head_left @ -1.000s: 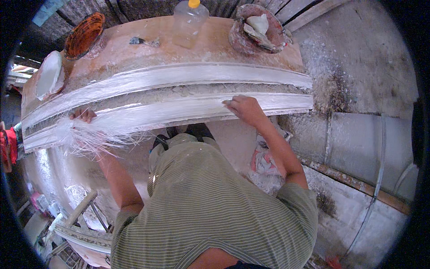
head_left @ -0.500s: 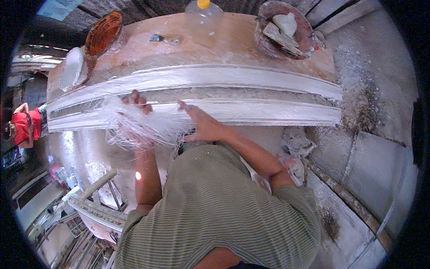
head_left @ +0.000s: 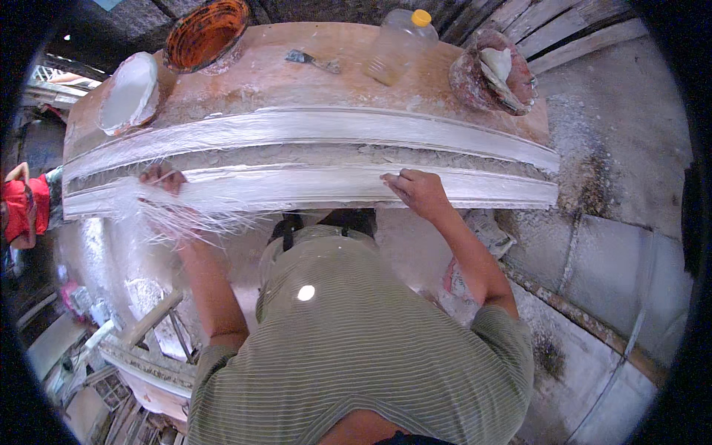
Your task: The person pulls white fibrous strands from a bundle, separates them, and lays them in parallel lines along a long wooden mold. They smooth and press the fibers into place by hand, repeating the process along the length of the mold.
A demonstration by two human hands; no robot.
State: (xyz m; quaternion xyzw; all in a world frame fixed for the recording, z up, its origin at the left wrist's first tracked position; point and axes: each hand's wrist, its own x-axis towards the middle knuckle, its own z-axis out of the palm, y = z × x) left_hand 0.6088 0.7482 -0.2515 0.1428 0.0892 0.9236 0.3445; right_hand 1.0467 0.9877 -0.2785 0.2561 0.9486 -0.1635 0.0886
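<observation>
A loose bundle of long white fibres (head_left: 196, 216) spreads out from my left hand (head_left: 165, 180), whose fingers are closed around it. It hangs over the left part of the nearer white plaster strip (head_left: 311, 184) and past its front edge. Well to the right, my right hand (head_left: 420, 194) is just over the same strip with fingers drawn together; anything between them is too small to make out. Behind runs a second white strip (head_left: 319, 126), parallel to the first, with a rough grey gap between them.
On the wooden table (head_left: 259, 81) stand an orange-lined bowl (head_left: 204, 37), a bowl of white paste (head_left: 130, 96), a brush (head_left: 311, 61), a clear yellow-capped bottle (head_left: 400, 48) and a crusted basin (head_left: 475, 78). A person in red (head_left: 26, 200) is at far left.
My hands have drawn apart: the left has carried the fibre bundle leftward, while the right has left the bundle, moved right and closed its fingers. The view has shifted slightly.
</observation>
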